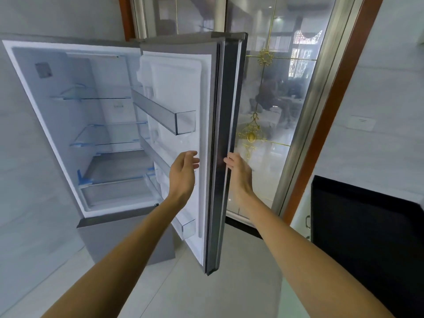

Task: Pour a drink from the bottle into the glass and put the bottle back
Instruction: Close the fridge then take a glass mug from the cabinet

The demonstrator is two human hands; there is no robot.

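- Far left of both hands, a fridge (91, 134) stands wide open; its glass shelves (96, 97) and the bottom drawer (114, 193) look bare.
- No bottle and no glass can be seen anywhere in view, neither in the cabinet nor in the door racks, so where the task's things are cannot be told from here.
- Just left of the door edge, the left hand (183, 173) reaches forward on the inner side of the fridge door (179, 106). Its grip is released: fingers spread and loosely curled, holding nothing, close to the white inner lining but not clearly touching it.
- Above that hand, a clear door rack (165, 115) juts out, empty; a smaller rack (188, 228) sits below the wrist.
- Just right of the door edge, the right hand (238, 173) lies on the grey outer face, fingertips (229, 160) hooked on the edge; a light grasp on the door, not a clench.
- Behind the right hand is a glazed partition with gold ornament (252, 134); lower right, a dark surface (367, 226).
- Risk, as a judgement: if the door swings shut while the left hand is inside its edge, the fingers could be pinched; swung outward too hard, the door could strike the glass behind.
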